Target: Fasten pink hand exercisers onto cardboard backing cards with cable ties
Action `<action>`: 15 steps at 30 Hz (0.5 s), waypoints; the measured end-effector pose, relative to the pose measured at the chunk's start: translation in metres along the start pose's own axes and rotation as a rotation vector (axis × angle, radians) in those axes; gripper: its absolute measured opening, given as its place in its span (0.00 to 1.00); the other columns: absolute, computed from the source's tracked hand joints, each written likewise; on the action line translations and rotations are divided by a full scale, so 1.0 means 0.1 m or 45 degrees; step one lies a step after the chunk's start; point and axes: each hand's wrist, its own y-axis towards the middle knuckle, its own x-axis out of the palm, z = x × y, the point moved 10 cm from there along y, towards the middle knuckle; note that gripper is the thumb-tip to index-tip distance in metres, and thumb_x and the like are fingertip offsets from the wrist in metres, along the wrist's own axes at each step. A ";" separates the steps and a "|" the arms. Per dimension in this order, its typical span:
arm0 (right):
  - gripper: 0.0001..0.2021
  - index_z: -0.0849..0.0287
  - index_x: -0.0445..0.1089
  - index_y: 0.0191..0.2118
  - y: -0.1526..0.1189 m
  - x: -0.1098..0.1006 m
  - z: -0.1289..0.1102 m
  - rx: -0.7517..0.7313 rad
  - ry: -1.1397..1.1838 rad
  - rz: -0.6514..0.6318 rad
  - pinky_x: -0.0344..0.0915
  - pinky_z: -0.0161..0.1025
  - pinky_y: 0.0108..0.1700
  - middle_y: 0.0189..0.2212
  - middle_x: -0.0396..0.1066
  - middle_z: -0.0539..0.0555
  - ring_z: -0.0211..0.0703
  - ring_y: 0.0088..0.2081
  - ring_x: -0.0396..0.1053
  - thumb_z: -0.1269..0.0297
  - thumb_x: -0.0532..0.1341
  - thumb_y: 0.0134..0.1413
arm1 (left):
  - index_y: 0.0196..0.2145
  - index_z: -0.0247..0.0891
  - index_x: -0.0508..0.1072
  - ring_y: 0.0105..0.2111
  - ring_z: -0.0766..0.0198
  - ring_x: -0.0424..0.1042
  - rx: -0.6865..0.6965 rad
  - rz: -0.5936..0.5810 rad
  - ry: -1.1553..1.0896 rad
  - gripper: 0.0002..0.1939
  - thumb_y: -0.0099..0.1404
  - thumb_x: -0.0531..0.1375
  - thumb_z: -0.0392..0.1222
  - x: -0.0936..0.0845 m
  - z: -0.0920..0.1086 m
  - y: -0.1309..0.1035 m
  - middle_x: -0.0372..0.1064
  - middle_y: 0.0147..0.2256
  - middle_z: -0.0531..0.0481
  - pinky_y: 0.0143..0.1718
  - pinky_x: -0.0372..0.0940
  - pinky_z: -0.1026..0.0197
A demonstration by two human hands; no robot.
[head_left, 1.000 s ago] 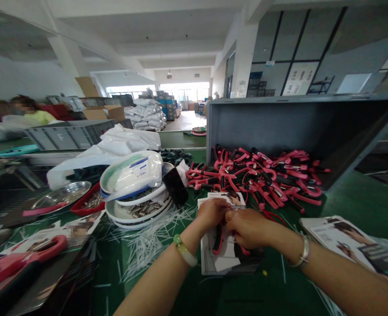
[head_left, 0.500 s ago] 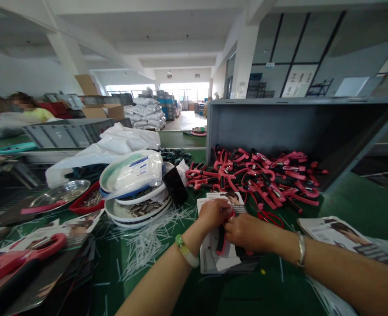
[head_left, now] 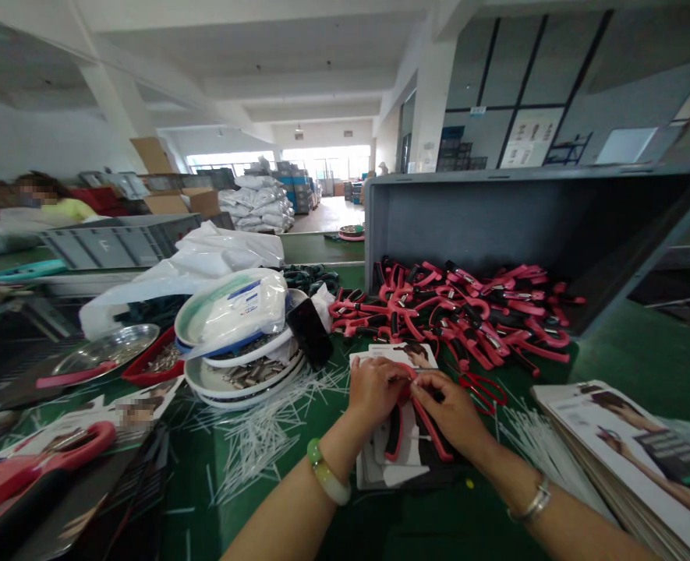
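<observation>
My left hand (head_left: 375, 389) is closed around the head end of a pair of pliers (head_left: 433, 430) with pink and black handles. The handles point toward me and spread apart over a stack of printed cards (head_left: 420, 354). At the pliers' head, my right hand (head_left: 451, 411) pinches with thumb and forefinger, close to the left fingertips. Whatever is in that pinch is too small to make out. A white paper piece (head_left: 406, 472) lies under the handles. Just right of my right hand are red-handled scissors (head_left: 488, 391).
A heap of pink-and-black pliers (head_left: 467, 312) spills from a tipped grey crate (head_left: 467, 218). Thin white strips (head_left: 256, 436) lie left, below stacked trays (head_left: 198, 374) and a phone (head_left: 310, 331). More cards (head_left: 631, 428) are stacked right; other pliers (head_left: 46, 460) rest on cards at left.
My right hand has turned and shifted slightly right, its fingers now raised at the pliers' head. The pliers' handles show more fully. My left hand stays almost in place.
</observation>
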 end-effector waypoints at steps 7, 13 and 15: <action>0.10 0.57 0.69 0.29 0.00 0.02 0.01 -0.012 0.032 -0.023 0.60 0.45 0.52 0.36 0.71 0.55 0.47 0.45 0.67 0.56 0.59 0.53 | 0.34 0.50 0.78 0.42 0.56 0.69 0.068 0.059 0.237 0.08 0.62 0.58 0.41 -0.04 0.09 -0.04 0.75 0.36 0.52 0.57 0.43 0.38; 0.09 0.57 0.69 0.29 0.01 0.05 -0.01 -0.024 0.019 -0.056 0.60 0.45 0.52 0.36 0.71 0.55 0.48 0.46 0.66 0.57 0.59 0.53 | 0.34 0.51 0.78 0.42 0.56 0.69 0.059 0.064 0.221 0.08 0.62 0.58 0.42 -0.03 0.09 -0.05 0.75 0.36 0.53 0.57 0.43 0.39; 0.09 0.57 0.69 0.29 0.01 0.06 -0.01 -0.024 0.022 -0.067 0.60 0.45 0.52 0.35 0.71 0.54 0.47 0.45 0.66 0.58 0.59 0.53 | 0.34 0.51 0.78 0.41 0.56 0.69 0.062 0.069 0.215 0.08 0.62 0.58 0.41 -0.02 0.09 -0.04 0.75 0.36 0.53 0.57 0.43 0.39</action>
